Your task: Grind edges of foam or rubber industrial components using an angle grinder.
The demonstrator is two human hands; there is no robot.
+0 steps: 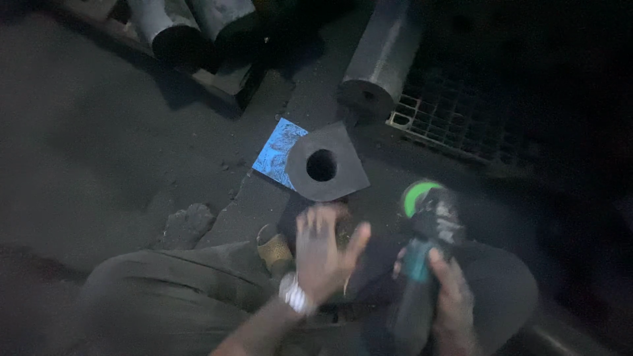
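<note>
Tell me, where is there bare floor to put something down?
Bare floor lies left of the blue sheet and the holed metal block. It is crowded by the pipes, the grate, and the grinder in the right hand.

A holed metal block (324,163) lies on the floor (99,132), overlapping a flat sheet (280,148) at its left; a metal cylinder (381,56) lies behind, a wire grate (455,122) to the right.

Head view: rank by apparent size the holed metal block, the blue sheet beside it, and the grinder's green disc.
1. Holed metal block: largest.
2. Blue sheet: smaller, but partly hidden under the block, so its full size is unsure.
3. Green disc: smallest, blurred and partly covered.
</note>
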